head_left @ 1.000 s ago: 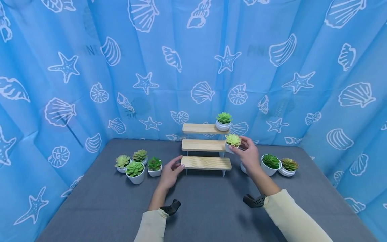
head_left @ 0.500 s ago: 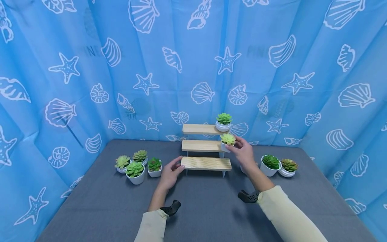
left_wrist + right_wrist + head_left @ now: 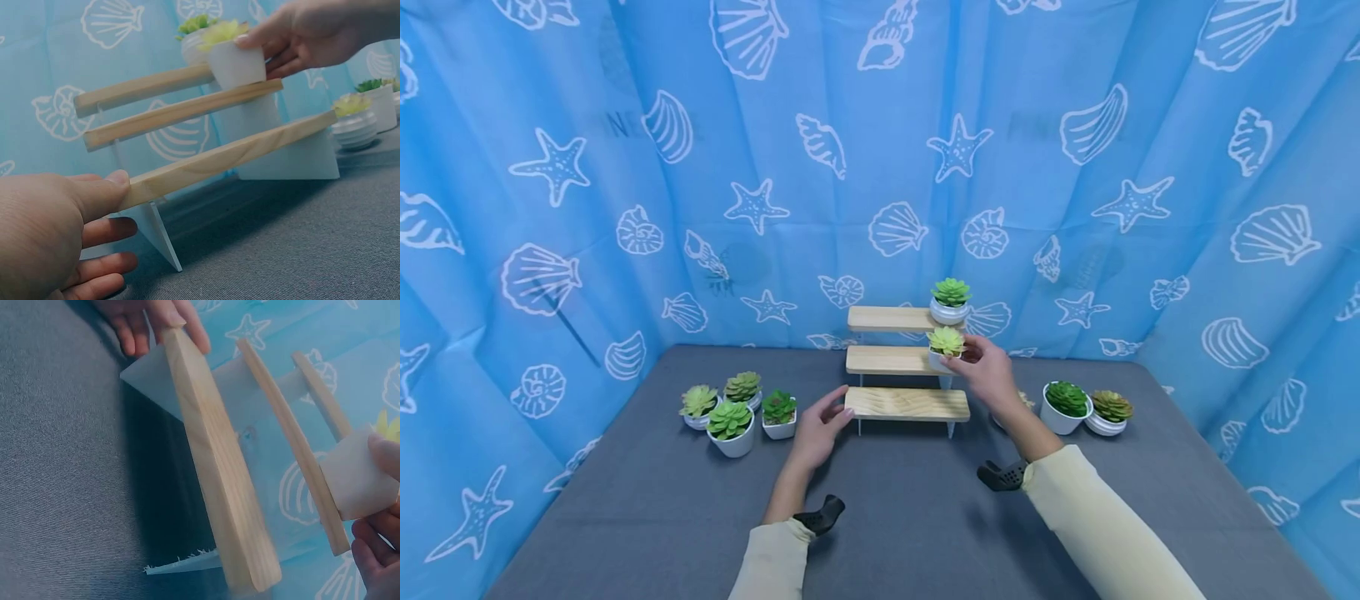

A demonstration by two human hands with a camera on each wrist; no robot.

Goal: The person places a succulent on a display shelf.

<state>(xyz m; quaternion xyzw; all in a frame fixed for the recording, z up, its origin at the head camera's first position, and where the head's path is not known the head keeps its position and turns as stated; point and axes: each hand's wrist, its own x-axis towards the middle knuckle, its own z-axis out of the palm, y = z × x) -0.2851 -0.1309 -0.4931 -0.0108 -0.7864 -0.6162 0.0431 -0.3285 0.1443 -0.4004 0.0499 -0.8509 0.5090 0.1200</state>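
Observation:
A three-step plant stand with pale wooden boards and white legs stands on the table. My left hand holds the left end of its lowest board, thumb against the board's end in the left wrist view. My right hand pinches a small white pot with a yellow-green artificial succulent by its right side. That pot is at the right end of the middle board; in the left wrist view its base appears to touch the wood. A green succulent in a round white pot stands on the top board, right end.
Several potted succulents stand left of my left hand. To the right are a dark green one and a reddish-green one; another pot is partly hidden behind my right forearm. A blue shell-print curtain hangs behind the grey table.
My right hand has carried the yellow-green succulent leftward, from beside the middle board's right end to over that end. My left hand has stayed on the lowest board.

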